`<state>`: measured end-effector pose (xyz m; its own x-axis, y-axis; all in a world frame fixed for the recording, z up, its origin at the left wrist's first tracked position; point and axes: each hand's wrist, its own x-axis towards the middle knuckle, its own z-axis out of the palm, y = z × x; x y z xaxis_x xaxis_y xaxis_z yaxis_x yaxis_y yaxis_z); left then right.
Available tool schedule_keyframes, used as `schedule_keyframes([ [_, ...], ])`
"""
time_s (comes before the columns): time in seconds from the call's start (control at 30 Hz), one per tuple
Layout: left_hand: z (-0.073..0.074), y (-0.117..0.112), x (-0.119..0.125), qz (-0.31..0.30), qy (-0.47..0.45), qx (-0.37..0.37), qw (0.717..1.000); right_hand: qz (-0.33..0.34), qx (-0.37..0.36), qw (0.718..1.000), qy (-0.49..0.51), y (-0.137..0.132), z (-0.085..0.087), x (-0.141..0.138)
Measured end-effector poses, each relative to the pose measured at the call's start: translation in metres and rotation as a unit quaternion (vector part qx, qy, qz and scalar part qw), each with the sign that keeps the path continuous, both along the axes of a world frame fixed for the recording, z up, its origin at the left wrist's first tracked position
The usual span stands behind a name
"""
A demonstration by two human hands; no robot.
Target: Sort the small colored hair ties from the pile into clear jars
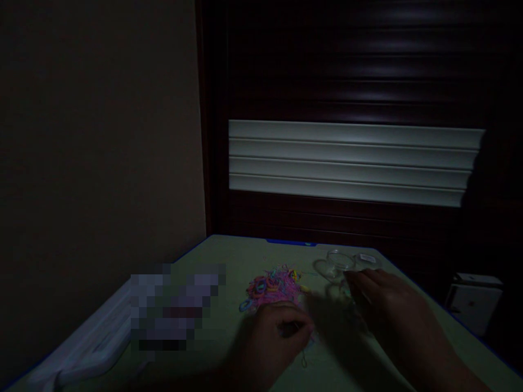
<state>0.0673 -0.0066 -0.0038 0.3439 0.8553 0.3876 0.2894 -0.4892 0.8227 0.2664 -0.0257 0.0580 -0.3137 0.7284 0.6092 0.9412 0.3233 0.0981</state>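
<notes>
A loose pile of small coloured elastic bands point(272, 288), mostly pink with some blue, orange and yellow, lies mid-table. In front of it my left hand point(278, 337) is closed in a pinch, with small elastic bands at its fingertips. A thin loop point(304, 358) shows just below that pinch. My right hand point(388, 305) is to the right, its fingers bent and held together, pointing left. Its thumb and whatever it may hold are hidden in shadow. Just beyond its fingertips stands a clear round jar point(340, 261). Other clear, dim shapes lie under this hand, too dark to name.
A clear lid with a white label point(368, 259) lies beside the jar. On the left of the pale table point(229, 256) are a white flat device point(93, 337) and a blurred-out object point(180, 305). A wall and a dark slatted door point(347, 163) stand behind; a white box point(474, 305) is beyond the right edge.
</notes>
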Motion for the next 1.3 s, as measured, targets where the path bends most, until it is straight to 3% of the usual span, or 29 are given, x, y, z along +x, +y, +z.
schedule_keyframes([
  [0.13, 0.001, 0.0, 0.0, 0.001, 0.001, 0.002, 1.0, 0.077, -0.159, 0.983, 0.052, 0.008, -0.012, -0.01],
  [0.23, 0.002, 0.001, -0.001, 0.006, 0.014, 0.015, 1.0, 0.105, -0.199, 0.974, -0.005, 0.011, -0.019, -0.014],
  [0.33, 0.008, 0.0, -0.003, 0.012, 0.049, 0.043, 0.998, 0.127, -0.212, 0.969, -0.015, 0.012, -0.021, -0.017],
  [0.47, 0.03, 0.004, -0.014, 0.031, 0.133, 0.081, 0.987, 0.127, -0.215, 0.968, 0.003, 0.014, -0.025, -0.016],
  [0.63, 0.059, 0.023, -0.045, 0.091, 0.285, 0.154, 0.942, 0.146, -0.205, 0.968, 0.005, 0.017, -0.031, -0.014],
  [0.73, 0.066, 0.036, -0.062, 0.131, 0.351, 0.128, 0.918, 0.144, -0.204, 0.968, 0.014, 0.015, -0.03, -0.015],
  [0.9, 0.066, 0.043, -0.072, 0.154, 0.373, 0.088, 0.911, 0.117, -0.212, 0.97, 0.011, 0.009, -0.026, -0.02],
  [1.13, 0.051, 0.043, -0.069, 0.141, 0.376, 0.084, 0.912, 0.098, -0.232, 0.968, 0.009, 0.003, -0.02, -0.023],
  [1.3, 0.045, 0.044, -0.069, 0.144, 0.375, 0.074, 0.913, 0.145, -0.233, 0.961, 0.025, -0.006, -0.009, -0.022],
])
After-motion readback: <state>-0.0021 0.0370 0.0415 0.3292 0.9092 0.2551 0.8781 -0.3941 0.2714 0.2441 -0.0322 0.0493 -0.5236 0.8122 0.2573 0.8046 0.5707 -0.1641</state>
